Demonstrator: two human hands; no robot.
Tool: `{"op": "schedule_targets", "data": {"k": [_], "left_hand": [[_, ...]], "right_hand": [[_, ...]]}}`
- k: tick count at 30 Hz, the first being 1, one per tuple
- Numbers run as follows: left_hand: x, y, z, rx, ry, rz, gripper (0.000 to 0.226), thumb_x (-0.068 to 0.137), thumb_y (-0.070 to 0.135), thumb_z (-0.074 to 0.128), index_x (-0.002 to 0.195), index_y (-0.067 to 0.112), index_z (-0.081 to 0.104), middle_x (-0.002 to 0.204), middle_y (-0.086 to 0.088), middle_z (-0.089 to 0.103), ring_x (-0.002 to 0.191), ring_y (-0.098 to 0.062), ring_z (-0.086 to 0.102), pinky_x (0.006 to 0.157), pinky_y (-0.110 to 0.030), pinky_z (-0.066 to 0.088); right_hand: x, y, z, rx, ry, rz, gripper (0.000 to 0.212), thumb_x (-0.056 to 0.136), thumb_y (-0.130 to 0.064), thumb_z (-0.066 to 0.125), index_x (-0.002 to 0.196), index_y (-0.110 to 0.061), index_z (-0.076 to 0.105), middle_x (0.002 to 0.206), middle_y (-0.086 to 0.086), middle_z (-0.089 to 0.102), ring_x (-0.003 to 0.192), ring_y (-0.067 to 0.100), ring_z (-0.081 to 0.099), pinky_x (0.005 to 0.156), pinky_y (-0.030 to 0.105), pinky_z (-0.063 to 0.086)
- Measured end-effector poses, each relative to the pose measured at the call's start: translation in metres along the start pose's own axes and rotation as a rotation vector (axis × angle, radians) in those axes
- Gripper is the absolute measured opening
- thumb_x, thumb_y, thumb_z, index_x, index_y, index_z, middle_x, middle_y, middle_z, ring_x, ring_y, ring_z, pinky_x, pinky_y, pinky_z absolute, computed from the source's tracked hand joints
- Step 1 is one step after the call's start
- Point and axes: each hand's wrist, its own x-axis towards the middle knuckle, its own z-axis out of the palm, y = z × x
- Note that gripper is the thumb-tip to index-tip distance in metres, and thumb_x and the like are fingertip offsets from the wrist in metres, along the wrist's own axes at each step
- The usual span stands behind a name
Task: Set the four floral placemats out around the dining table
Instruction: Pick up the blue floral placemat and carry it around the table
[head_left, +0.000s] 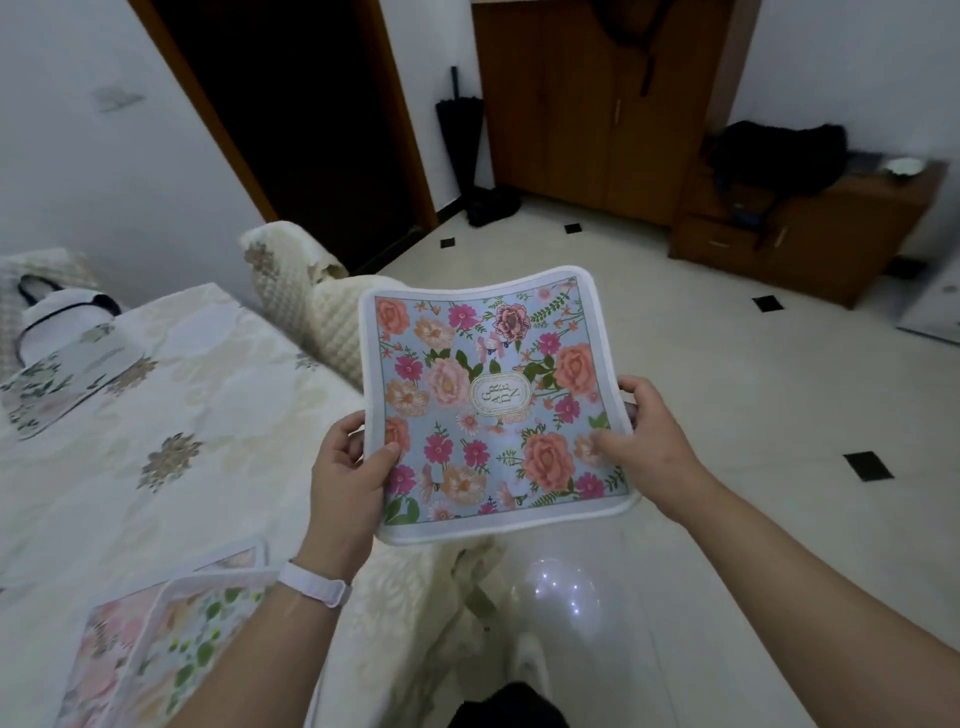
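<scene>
Placemat (493, 405) with pink and peach flowers on pale blue, white-bordered, is held up in the air between both hands, over the tiled floor (727, 389) just off the corner of the surface (208, 389). The left hand (345, 478) pinches its left edge, thumb on top and fingers curled beneath; the right hand (644, 436) grips the right edge the same way. Under the left forearm, two more floral mats (156, 639) lie overlapped on the cream-clothed surface. Beyond the left hand stands a quilt-covered chair (317, 312). Far past the right hand is a wooden cabinet (810, 244).
</scene>
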Motion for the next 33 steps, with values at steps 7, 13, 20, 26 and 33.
{"op": "schedule_targets", "data": {"k": [7, 13, 20, 26, 33], "left_hand": [[0.091, -0.023, 0.080, -0.082, -0.082, -0.078, 0.031, 0.089, -0.007, 0.059, 0.116, 0.009, 0.053, 0.102, -0.012, 0.072, 0.085, -0.025, 0.072, 0.064, -0.033, 0.060], [0.194, -0.024, 0.154, -0.116, -0.162, -0.155, 0.028, 0.090, -0.006, 0.058, 0.105, 0.018, 0.053, 0.092, -0.009, 0.074, 0.075, -0.025, 0.073, 0.058, -0.034, 0.060], [0.306, -0.001, 0.225, -0.105, -0.272, -0.150, 0.027, 0.092, 0.001, 0.060, 0.110, 0.019, 0.051, 0.094, -0.010, 0.075, 0.078, -0.030, 0.074, 0.061, -0.039, 0.061], [0.364, 0.011, 0.258, -0.127, -0.265, -0.134, 0.027, 0.092, 0.000, 0.058, 0.109, 0.020, 0.051, 0.089, -0.007, 0.076, 0.077, -0.030, 0.073, 0.060, -0.039, 0.061], [0.433, 0.005, 0.265, -0.097, -0.118, -0.138, 0.028, 0.092, 0.000, 0.059, 0.113, 0.017, 0.050, 0.097, -0.011, 0.075, 0.081, -0.032, 0.073, 0.065, -0.043, 0.060]], "right_hand": [[0.086, -0.005, -0.046, -0.049, 0.108, 0.050, 0.050, 0.084, 0.000, 0.067, 0.118, -0.032, 0.048, 0.102, 0.003, 0.069, 0.085, 0.018, 0.073, 0.070, 0.040, 0.062], [0.188, -0.031, -0.075, -0.141, 0.159, 0.101, 0.048, 0.086, -0.001, 0.066, 0.119, -0.030, 0.047, 0.102, 0.001, 0.068, 0.085, 0.016, 0.073, 0.064, 0.035, 0.062], [0.285, -0.072, -0.102, -0.133, 0.259, 0.056, 0.050, 0.085, -0.002, 0.067, 0.119, -0.031, 0.047, 0.104, 0.002, 0.070, 0.086, 0.017, 0.074, 0.070, 0.044, 0.062], [0.352, -0.095, -0.111, -0.118, 0.272, 0.022, 0.052, 0.083, 0.001, 0.067, 0.118, -0.032, 0.047, 0.103, 0.002, 0.071, 0.081, 0.017, 0.074, 0.066, 0.042, 0.062], [0.459, -0.096, -0.097, -0.122, 0.146, 0.038, 0.051, 0.084, 0.000, 0.068, 0.118, -0.031, 0.047, 0.103, 0.002, 0.070, 0.080, 0.017, 0.074, 0.065, 0.042, 0.062]]}}
